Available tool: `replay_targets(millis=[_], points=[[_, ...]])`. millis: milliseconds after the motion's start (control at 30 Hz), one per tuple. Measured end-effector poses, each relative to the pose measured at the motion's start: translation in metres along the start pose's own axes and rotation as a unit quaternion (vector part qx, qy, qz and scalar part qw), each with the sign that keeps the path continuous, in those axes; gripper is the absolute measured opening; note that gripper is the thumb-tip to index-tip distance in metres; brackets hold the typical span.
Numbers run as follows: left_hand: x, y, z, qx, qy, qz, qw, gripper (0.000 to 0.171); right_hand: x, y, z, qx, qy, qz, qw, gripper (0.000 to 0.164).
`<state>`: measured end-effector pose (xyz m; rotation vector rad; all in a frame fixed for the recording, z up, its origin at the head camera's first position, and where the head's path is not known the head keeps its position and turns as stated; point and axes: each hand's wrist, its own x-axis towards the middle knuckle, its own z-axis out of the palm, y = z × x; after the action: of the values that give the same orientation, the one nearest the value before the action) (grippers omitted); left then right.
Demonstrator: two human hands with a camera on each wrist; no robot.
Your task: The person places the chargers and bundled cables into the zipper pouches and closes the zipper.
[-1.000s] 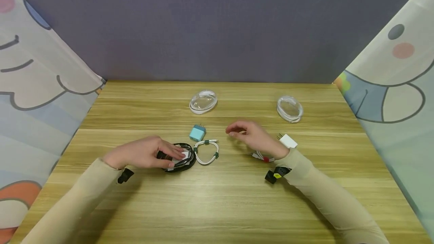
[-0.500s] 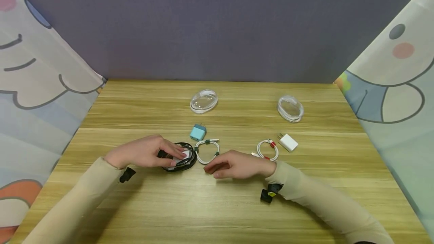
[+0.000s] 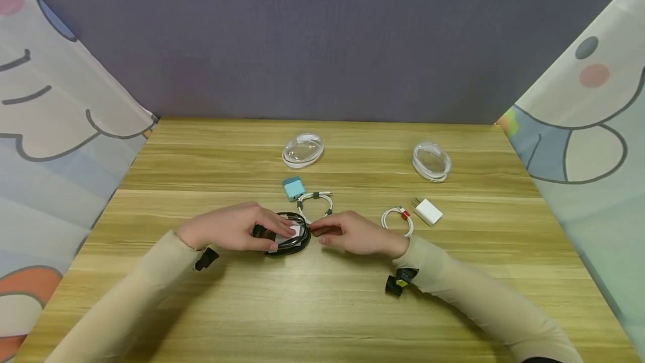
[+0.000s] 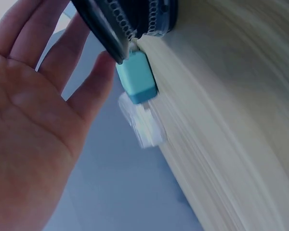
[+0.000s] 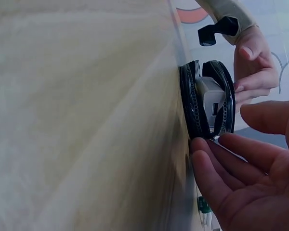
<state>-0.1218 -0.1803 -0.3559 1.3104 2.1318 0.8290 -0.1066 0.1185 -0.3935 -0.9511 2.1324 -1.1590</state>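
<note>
A round black zippered case (image 3: 301, 242) lies on the table, its top partly lifted along the zipper. Inside, a pale charger block (image 5: 209, 98) shows in the right wrist view. My left hand (image 3: 234, 228) rests on the case from the left, fingers fairly straight on its top. On the other side, my right hand (image 3: 355, 232) has its fingertips at the case's right edge, thumb apart from the fingers. Just behind the case are a white coiled cable (image 3: 330, 201) with dark green ties and a light blue plug charger (image 3: 294, 188).
To the right lie a white cable coil (image 3: 385, 220) with red ties and a white plug charger (image 3: 428, 212). Farther back are two white cable coils in clear wrapping, one left (image 3: 302, 151) and one right (image 3: 431, 161). A grey panel (image 3: 322, 43) borders the table's back.
My right hand has come down and left to the case's edge. The left hand and case have shifted right. The green-tied cable and blue charger have moved back, the charger turning.
</note>
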Motion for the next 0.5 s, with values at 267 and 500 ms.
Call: replay_targets(millis=[267, 500], points=[[0.020, 0.000, 0.008, 0.025, 0.001, 0.053, 0.9983, 0.045, -0.001, 0.006, -0.009, -0.023, 0.064, 0.009, 0.998, 0.034], [0.032, 0.000, 0.013, 0.037, -0.014, 0.076, 0.9963, 0.056, -0.002, 0.010, -0.013, -0.056, 0.100, 0.026, 0.993, 0.031]])
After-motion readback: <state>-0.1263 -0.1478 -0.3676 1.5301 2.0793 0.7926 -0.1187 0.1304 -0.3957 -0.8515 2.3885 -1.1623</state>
